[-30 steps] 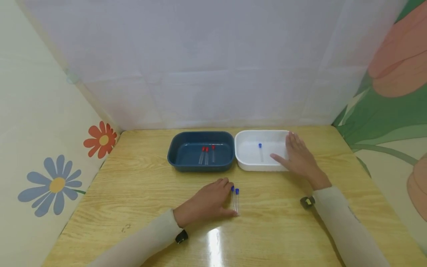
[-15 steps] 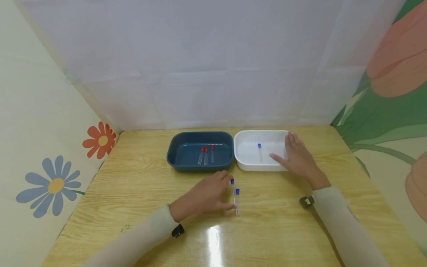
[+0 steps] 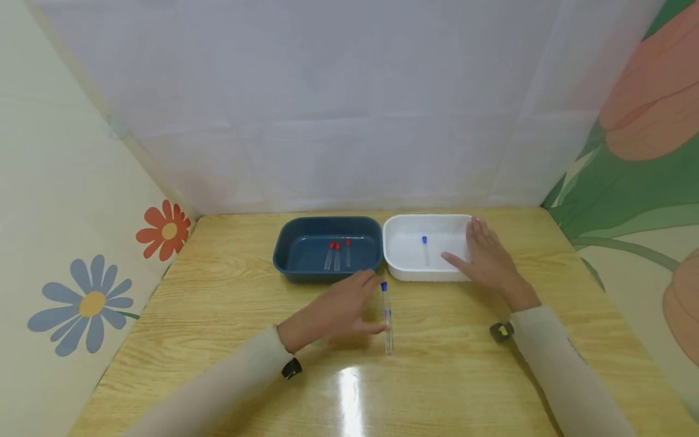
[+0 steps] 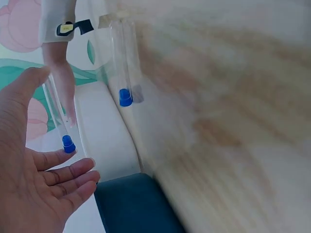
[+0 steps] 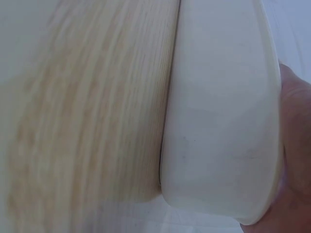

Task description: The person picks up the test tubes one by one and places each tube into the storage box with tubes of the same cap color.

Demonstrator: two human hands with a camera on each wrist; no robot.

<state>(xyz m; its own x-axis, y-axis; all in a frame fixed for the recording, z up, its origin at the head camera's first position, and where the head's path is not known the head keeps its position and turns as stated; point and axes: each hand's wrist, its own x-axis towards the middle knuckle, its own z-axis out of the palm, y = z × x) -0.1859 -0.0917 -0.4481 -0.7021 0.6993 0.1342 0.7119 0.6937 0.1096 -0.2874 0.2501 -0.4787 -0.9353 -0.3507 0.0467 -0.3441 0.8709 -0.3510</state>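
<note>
Fingers of the left hand [image 3: 333, 309] pinch one blue-capped tube [image 3: 384, 297], lifted off the wooden table [image 3: 229, 315] just in front of the two trays. In the left wrist view the thumb and fingertips [image 4: 73, 170] hold it near the cap. Right hand [image 3: 488, 261] lies flat, fingers straight, on the right rim of the white tray [image 3: 404, 273], steadying it.

Progress, as I read it: three red-capped tubes [image 3: 337, 255] sit in the dark blue tray [image 3: 284, 255], one blue-capped tube [image 3: 425, 249] in the white tray. Left: the held tube plus a second blue-capped tube [image 3: 388, 334] lying on the table below it.

Obstacles: none obvious. The white tray's near wall sits between the held tube and the tray floor. Floral panels stand well clear on both sides.
</note>
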